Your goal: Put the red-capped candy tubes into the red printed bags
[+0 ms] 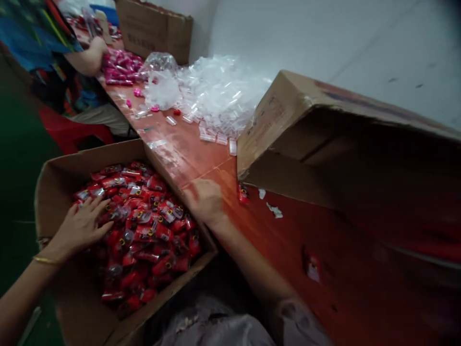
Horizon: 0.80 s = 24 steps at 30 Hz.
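Observation:
An open cardboard box (90, 154) at the lower left holds a heap of small red packets (144, 230) with clear plastic parts. My left hand (84, 223), with a gold bangle at the wrist, lies on the left side of the heap, fingers spread and nothing gripped. Over the table edge, just right of the box, is my right hand (205, 199); motion blurs its fingers, so their shape and anything in them cannot be made out.
The red-brown table (223, 178) bears clear plastic pieces (219, 91), pink packets (122, 65) and stray red packets. A large carton (266, 120) lies open at the right, another (154, 31) stands behind. A person's arm (88, 57) is at the upper left, above a red stool (72, 129).

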Available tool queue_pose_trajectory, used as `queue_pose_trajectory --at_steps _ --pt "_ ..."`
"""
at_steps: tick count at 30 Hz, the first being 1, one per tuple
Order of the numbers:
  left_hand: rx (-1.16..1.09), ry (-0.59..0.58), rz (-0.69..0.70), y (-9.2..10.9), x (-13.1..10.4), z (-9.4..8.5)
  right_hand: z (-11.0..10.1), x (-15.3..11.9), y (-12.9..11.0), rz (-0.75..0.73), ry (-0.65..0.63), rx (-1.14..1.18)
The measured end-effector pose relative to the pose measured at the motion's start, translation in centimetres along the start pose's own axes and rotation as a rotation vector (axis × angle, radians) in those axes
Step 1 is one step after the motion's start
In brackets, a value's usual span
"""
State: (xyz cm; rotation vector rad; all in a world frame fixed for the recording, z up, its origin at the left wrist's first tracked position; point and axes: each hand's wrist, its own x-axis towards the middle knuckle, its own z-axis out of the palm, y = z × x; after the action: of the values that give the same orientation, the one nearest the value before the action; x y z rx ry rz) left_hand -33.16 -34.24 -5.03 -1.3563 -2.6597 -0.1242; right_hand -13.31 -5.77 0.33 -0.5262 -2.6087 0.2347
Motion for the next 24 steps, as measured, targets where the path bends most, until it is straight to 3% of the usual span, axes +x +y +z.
queue_pose_trajectory --at_steps 3,5,7,10,14,18,21,24 --pt "-0.135 -0.057 0.094 4.1 2.5 -0.8 -2.3 -1.3 7.4 0.485 -0.030 -0.310" --pt "-0.194 -0.084 0.233 7.9 4.3 -1.0 -2.4 -2.5 10.5 0.658 -0.078 -0.395" --pt "-0.234 -0.111 0.360 11.4 5.9 -0.5 -1.8 -3.7 11.4 0.616 -0.093 -0.381" --pt "-0.235 -0.207 0.413 14.1 7.0 0.8 -0.3 -5.5 8.9 0.339 -0.064 -0.175" --pt "-0.182 -0.163 0.388 13.6 6.4 1.5 1.9 -7.2 1.8 0.014 -0.063 0.096" --pt "-0.105 -0.093 0.337 11.2 5.9 1.6 4.6 -7.1 -4.0 -0.101 -0.275 -0.002" --pt "-0.044 -0.013 0.245 9.5 6.6 1.9 6.0 -5.9 -5.4 -0.212 -0.371 0.013" --pt "-0.063 0.096 0.139 8.1 8.0 2.1 5.4 -5.0 -4.5 -0.333 -0.377 0.099"
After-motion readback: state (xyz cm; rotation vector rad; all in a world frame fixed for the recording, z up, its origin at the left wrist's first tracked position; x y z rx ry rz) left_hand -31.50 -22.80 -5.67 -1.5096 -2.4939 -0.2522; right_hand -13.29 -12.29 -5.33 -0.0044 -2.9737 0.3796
